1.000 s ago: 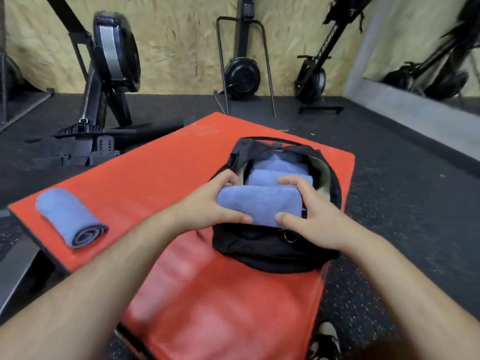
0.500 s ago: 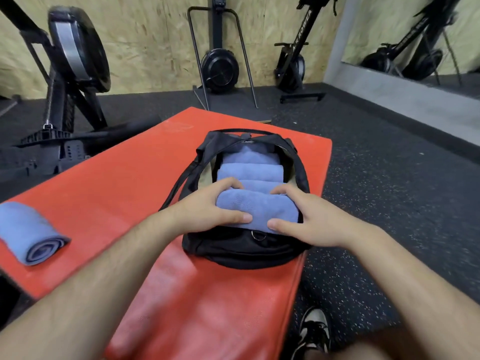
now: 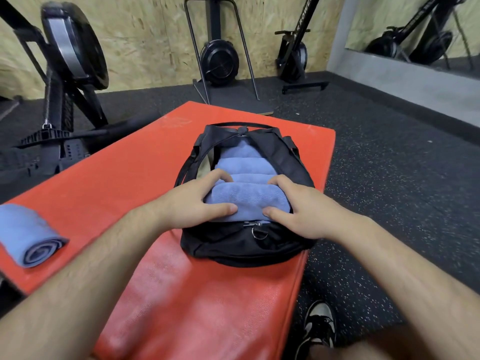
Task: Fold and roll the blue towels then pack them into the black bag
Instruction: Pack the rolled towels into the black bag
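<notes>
Red mat (image 3: 117, 183), rowing machine (image 3: 74, 54), mirror (image 3: 376, 19), sneaker (image 3: 319, 326)

Lighting is even, diffuse indoor light of moderate brightness, falling from above; shadows are soft-edged throughout. A narrow, soft shadow sits under the near edge of the black bag (image 3: 246, 253), and a pale sheen spreads across the near part of the red mat (image 3: 181, 294). Focus is sharpest at centre, where the weave of the rolled blue towel (image 3: 246, 201) is legible. Wide-angle distortion bows the mat's edges and tilts the rowing machine (image 3: 72, 53) at the left margin, which is also smeared by motion blur. The left forearm (image 3: 91, 268) and right forearm (image 3: 402, 268) appear stretched and slightly soft toward the lower corners.
</notes>
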`<action>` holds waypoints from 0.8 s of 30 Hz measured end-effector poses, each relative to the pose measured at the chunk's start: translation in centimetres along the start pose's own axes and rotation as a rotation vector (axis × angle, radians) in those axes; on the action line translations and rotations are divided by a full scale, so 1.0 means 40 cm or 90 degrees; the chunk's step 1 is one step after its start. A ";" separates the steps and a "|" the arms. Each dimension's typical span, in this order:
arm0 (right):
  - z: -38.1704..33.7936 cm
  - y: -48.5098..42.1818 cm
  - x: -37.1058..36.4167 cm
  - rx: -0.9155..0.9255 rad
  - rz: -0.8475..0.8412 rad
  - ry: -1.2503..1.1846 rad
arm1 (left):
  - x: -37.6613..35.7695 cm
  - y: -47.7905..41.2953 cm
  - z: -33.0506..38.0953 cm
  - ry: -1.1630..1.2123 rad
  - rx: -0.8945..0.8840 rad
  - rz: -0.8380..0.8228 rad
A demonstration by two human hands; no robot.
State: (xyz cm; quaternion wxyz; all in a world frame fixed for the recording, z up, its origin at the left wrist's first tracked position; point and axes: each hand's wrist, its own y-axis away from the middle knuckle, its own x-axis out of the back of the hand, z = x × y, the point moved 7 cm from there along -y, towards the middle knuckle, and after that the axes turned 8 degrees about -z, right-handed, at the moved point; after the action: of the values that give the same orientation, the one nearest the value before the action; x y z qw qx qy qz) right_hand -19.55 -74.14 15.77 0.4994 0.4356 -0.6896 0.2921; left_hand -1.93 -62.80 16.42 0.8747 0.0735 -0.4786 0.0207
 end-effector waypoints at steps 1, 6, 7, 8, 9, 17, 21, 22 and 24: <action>-0.001 0.001 0.000 -0.003 0.001 0.005 | 0.004 0.001 -0.002 0.004 0.004 0.006; -0.003 0.001 0.012 -0.023 0.029 0.012 | 0.009 -0.007 0.005 -0.036 -0.038 0.081; -0.003 0.000 0.014 -0.029 0.031 0.008 | 0.008 -0.010 0.010 -0.055 -0.054 0.099; -0.004 -0.002 0.014 -0.035 0.029 0.005 | 0.004 -0.013 0.014 -0.078 -0.060 0.111; -0.005 -0.004 0.016 -0.040 0.025 0.008 | -0.001 -0.016 0.014 -0.105 -0.055 0.114; -0.069 -0.005 0.020 -0.067 0.132 0.174 | -0.032 0.004 0.099 -0.330 -0.097 0.286; -0.105 -0.044 -0.017 -0.004 0.205 0.259 | -0.092 -0.045 0.064 -0.302 -0.015 0.196; -0.096 -0.058 -0.037 -0.013 0.170 0.248 | -0.109 -0.056 0.047 -0.294 0.010 0.154; -0.073 -0.085 -0.089 -0.051 0.075 0.232 | -0.141 -0.077 0.017 -0.299 0.056 0.086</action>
State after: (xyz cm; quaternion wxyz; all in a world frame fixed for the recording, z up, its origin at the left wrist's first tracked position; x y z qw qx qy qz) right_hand -14.80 -72.12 13.25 0.6149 0.3144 -0.6233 0.3668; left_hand -5.24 -65.75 11.70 0.7319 0.0825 -0.6714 0.0822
